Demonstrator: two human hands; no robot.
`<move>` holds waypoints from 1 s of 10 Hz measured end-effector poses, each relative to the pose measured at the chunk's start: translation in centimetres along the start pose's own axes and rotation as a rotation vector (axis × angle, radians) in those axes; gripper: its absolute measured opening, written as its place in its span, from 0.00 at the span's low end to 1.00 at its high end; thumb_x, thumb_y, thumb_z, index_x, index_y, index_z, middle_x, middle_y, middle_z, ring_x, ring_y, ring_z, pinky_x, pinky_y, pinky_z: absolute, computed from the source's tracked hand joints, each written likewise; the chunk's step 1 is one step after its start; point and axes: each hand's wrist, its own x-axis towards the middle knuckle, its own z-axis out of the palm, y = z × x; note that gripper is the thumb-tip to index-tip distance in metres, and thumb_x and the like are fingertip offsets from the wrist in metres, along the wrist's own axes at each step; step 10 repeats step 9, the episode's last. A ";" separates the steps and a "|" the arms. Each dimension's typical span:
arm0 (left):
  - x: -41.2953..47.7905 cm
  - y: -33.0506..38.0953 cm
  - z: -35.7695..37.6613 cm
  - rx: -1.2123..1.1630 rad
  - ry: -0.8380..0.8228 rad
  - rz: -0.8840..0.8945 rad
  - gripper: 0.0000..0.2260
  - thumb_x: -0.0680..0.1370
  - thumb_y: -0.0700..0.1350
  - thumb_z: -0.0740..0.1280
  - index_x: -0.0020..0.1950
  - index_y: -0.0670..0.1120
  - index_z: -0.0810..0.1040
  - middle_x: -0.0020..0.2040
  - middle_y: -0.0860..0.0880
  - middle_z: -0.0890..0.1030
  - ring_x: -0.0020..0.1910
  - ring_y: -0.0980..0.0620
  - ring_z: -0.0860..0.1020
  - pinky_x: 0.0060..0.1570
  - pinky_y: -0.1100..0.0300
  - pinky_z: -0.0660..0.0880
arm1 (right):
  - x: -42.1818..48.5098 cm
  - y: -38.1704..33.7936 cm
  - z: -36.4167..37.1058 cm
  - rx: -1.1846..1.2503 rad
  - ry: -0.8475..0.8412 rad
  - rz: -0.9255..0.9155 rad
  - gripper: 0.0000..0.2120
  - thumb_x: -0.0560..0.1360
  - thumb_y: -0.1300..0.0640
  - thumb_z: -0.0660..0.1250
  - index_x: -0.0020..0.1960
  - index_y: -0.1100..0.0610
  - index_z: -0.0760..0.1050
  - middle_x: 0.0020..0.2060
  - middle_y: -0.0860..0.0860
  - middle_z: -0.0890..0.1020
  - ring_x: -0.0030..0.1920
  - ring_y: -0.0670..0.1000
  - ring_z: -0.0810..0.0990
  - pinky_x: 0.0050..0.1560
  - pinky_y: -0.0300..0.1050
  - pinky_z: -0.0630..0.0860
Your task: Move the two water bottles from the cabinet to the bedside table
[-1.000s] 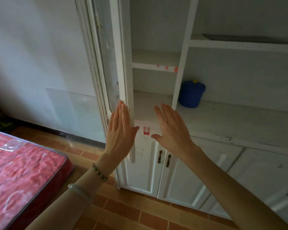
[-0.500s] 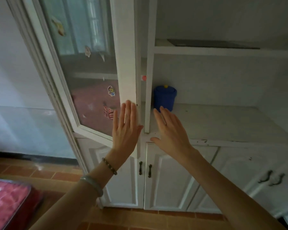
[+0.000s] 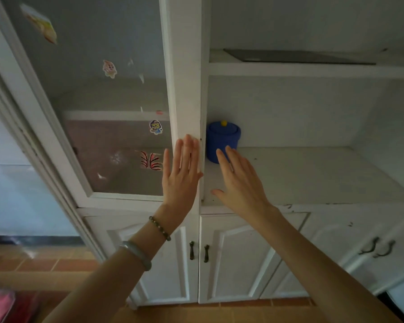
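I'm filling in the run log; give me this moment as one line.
left hand: open, flat on glass door frame | right hand: open, empty, above shelf | blue container on shelf | bottles: none visible

A white cabinet (image 3: 313,173) fills the view. The left hand (image 3: 181,174) lies flat, fingers spread, against the frame of its sticker-dotted glass door (image 3: 117,127). The right hand (image 3: 239,180) hovers open over the shelf, near a blue lidded pot (image 3: 222,139).
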 end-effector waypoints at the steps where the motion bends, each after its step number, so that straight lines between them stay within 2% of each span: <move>1: 0.8 0.1 1.4 0.013 -0.008 -0.011 0.39 0.74 0.54 0.64 0.76 0.42 0.47 0.76 0.42 0.49 0.75 0.43 0.51 0.72 0.45 0.52 | 0.9 0.4 0.5 -0.005 0.009 0.022 0.44 0.68 0.52 0.74 0.74 0.61 0.52 0.74 0.63 0.57 0.74 0.62 0.57 0.72 0.60 0.59; 5: 2.6 0.3 3.7 0.085 -0.013 -0.027 0.38 0.74 0.56 0.62 0.76 0.43 0.48 0.75 0.43 0.50 0.74 0.45 0.51 0.72 0.44 0.55 | 3.4 1.7 2.1 -0.025 0.025 0.038 0.45 0.65 0.52 0.77 0.73 0.63 0.57 0.71 0.65 0.63 0.71 0.64 0.63 0.67 0.62 0.66; 6: 2.6 0.0 3.7 0.087 -0.032 -0.009 0.38 0.74 0.57 0.62 0.76 0.43 0.48 0.76 0.43 0.50 0.74 0.45 0.50 0.72 0.43 0.54 | 3.7 1.7 2.2 -0.010 0.016 0.021 0.44 0.68 0.52 0.75 0.74 0.62 0.53 0.73 0.63 0.59 0.73 0.62 0.59 0.70 0.59 0.61; 7: 2.7 -0.4 2.9 0.079 -0.062 0.011 0.41 0.72 0.58 0.66 0.76 0.43 0.50 0.76 0.43 0.54 0.75 0.44 0.53 0.71 0.42 0.55 | 3.6 1.6 1.8 -0.010 -0.011 0.016 0.44 0.70 0.51 0.72 0.75 0.60 0.50 0.75 0.62 0.55 0.75 0.60 0.54 0.72 0.57 0.57; 9: 2.2 -1.3 -0.8 0.006 -0.101 0.031 0.46 0.67 0.59 0.73 0.75 0.41 0.53 0.74 0.41 0.61 0.73 0.42 0.60 0.69 0.43 0.54 | 1.9 1.2 0.5 -0.012 -0.021 0.008 0.45 0.71 0.49 0.71 0.75 0.60 0.47 0.75 0.61 0.53 0.75 0.60 0.53 0.73 0.56 0.56; 10: 2.2 -1.3 -0.8 0.006 -0.101 0.031 0.46 0.67 0.59 0.73 0.75 0.41 0.53 0.74 0.41 0.61 0.73 0.42 0.60 0.69 0.43 0.54 | 1.9 1.2 0.5 -0.012 -0.021 0.008 0.45 0.71 0.49 0.71 0.75 0.60 0.47 0.75 0.61 0.53 0.75 0.60 0.53 0.73 0.56 0.56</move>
